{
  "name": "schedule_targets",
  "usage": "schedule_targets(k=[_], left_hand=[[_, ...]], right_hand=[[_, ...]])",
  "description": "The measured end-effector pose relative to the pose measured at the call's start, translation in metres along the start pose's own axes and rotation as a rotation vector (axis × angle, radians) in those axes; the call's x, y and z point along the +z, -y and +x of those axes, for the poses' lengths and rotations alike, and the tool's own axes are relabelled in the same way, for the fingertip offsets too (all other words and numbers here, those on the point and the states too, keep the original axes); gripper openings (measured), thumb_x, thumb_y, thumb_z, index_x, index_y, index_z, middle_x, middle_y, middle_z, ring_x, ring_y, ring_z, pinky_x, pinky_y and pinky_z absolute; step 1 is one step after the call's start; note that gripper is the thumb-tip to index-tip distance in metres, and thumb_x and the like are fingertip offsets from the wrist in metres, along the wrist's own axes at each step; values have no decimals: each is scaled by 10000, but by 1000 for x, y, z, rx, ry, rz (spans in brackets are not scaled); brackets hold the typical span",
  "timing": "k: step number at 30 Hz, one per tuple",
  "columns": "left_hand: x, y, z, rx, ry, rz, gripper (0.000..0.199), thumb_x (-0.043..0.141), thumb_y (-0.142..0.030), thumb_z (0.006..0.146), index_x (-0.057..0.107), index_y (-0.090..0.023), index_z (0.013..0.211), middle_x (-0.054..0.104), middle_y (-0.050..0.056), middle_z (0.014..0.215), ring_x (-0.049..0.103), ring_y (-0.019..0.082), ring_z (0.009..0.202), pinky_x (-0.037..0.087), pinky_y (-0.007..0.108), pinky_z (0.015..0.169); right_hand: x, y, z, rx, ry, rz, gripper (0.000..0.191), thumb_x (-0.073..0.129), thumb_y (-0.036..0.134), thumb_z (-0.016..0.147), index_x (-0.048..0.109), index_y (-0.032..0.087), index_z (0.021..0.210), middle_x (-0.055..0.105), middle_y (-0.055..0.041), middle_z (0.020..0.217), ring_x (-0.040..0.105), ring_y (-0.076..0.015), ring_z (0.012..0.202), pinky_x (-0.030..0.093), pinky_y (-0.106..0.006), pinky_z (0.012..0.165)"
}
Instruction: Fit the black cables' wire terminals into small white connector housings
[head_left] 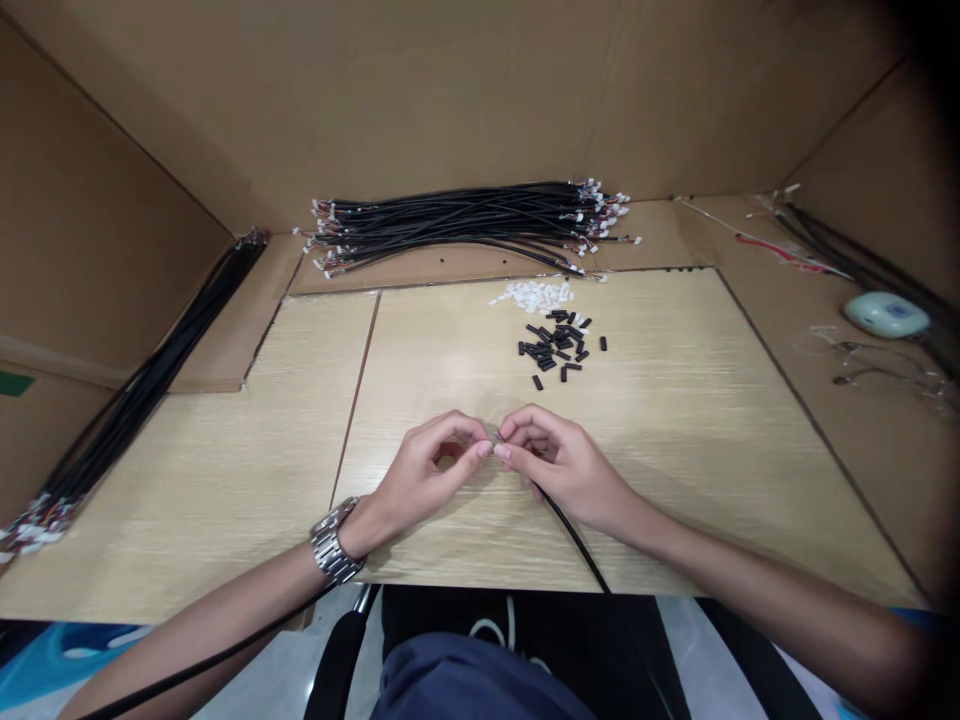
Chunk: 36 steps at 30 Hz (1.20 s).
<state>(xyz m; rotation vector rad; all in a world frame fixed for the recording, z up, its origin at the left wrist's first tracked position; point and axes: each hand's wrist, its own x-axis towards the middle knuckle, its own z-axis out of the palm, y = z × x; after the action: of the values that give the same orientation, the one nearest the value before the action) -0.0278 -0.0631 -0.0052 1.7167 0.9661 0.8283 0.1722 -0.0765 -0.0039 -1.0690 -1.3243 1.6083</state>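
My left hand (431,462) and my right hand (568,468) meet fingertip to fingertip over the near middle of the wooden table. Thumb and forefinger of each are pinched together. A black cable (576,538) runs from under my right hand down past the table's front edge, its upper end in that hand's fingers. Something thin sits between the two pinches, perhaps wire ends, too small to make out. Beyond the hands lie loose short black sleeves (555,345) and a pile of small white pieces (534,296).
A bundle of black cables with white connectors (465,225) lies along the back cardboard wall. Another cable bundle (165,360) leans at the left. On the right are a pale green oval object (886,314), a red strip (787,255) and more dark cables (862,262).
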Motion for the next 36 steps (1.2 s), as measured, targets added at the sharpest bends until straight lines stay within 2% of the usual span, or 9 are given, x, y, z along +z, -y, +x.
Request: schedule_targets(k=[12, 18, 25, 29, 36], left_hand=[[1, -2, 1, -45, -16, -53, 96, 641, -241, 923, 639, -165, 982, 667, 43, 912, 642, 121, 767, 550, 215, 617], [2, -1, 1, -42, -30, -89, 200, 655, -247, 916, 635, -176, 1102, 672, 55, 918, 650, 135, 792, 547, 217, 607], [0, -3, 2, -37, -5, -11, 79, 641, -245, 926, 663, -176, 958, 675, 36, 890, 618, 109, 732, 507, 203, 585], [-1, -2, 3, -64, -6, -38, 86, 625, -251, 936, 649, -171, 958, 667, 30, 881, 602, 101, 714, 499, 208, 598], [0, -1, 2, -66, -6, -82, 88, 621, -249, 938, 635, -170, 976, 653, 35, 885, 616, 115, 757, 511, 220, 637]], right_hand=[[-1, -1, 0, 0, 6, -18, 125, 646, 302, 909, 565, 210, 935, 578, 46, 734, 456, -66, 504, 390, -207, 452], [-1, -2, 0, 12, 13, -21, 148, 647, 336, 909, 566, 213, 928, 586, 36, 739, 475, -82, 518, 394, -218, 464], [0, -1, -1, -13, 20, -52, 132, 633, 335, 922, 576, 216, 932, 578, 38, 743, 480, -81, 542, 398, -215, 488], [3, -1, -6, -34, -18, -146, 118, 578, 344, 957, 589, 227, 954, 552, 39, 725, 460, -85, 533, 389, -221, 492], [6, 4, -9, -77, 22, -293, 113, 512, 306, 981, 578, 222, 945, 525, 27, 715, 471, -112, 587, 380, -239, 531]])
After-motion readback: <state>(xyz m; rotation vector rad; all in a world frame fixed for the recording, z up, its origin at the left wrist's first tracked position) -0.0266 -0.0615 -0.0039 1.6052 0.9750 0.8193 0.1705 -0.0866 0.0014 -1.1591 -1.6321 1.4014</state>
